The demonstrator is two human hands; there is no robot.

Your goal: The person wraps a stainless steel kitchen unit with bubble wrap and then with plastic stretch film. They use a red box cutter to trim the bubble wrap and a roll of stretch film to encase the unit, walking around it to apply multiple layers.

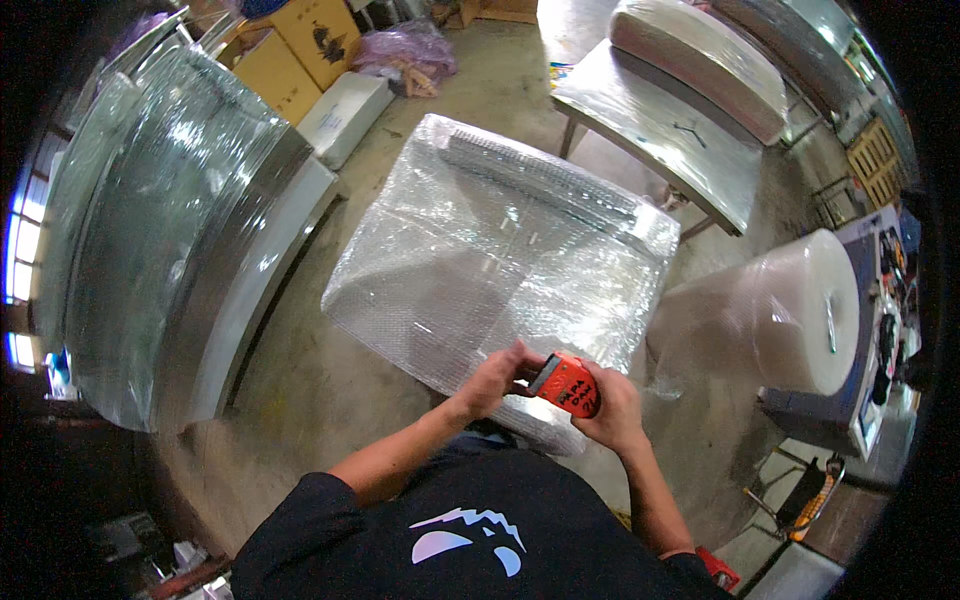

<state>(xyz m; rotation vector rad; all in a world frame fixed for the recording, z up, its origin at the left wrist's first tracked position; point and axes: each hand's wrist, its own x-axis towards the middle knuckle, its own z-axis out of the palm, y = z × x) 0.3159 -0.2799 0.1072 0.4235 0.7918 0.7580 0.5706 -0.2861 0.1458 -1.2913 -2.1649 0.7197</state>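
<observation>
My right hand [613, 412] is wrapped round an orange tape dispenser [570, 387] with a grey front edge and black marker writing on it. At that grey edge, my left hand [492, 383] has its fingers closed together; what they pinch, if anything, is too small to make out. Both hands are just above the near edge of a large flat piece wrapped in clear bubble wrap [500, 250], in front of my body. The wrap is shiny and creased, with a thicker ridge along its far side.
Tall film-wrapped panels [190, 230] stand at the left. A roll of bubble wrap [770, 310] is at the right, beside a cluttered workbench [850, 400]. Farther back are a metal-topped table [680, 130] with a wrapped cushion-like piece [700, 70] and cardboard boxes [290, 60].
</observation>
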